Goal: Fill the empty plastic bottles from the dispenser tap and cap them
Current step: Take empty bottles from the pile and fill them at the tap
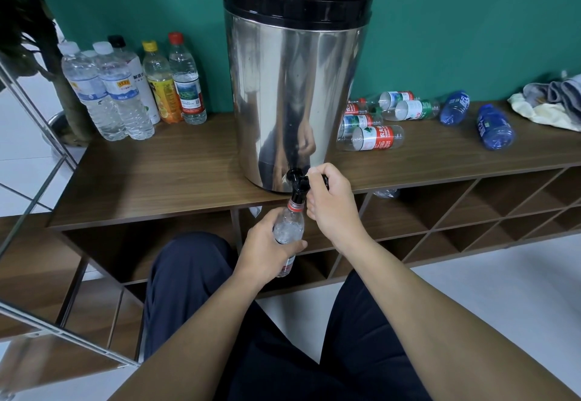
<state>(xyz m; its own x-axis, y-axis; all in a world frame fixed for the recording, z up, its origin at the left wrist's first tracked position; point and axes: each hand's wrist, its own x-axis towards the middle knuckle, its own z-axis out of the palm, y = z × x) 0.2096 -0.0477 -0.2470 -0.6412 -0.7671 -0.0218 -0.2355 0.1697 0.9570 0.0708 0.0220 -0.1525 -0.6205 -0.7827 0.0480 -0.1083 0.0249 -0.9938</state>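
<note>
Left grip grasps my clear bottle under the tap, right grip clenches its lever; capped full bottles upper left.

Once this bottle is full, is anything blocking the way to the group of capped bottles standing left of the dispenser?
Nothing visible does. The left hand holds the bottle under the tap, and the right hand grips the tap lever. The shelf top between the dispenser and the capped bottles looks bare.
</note>
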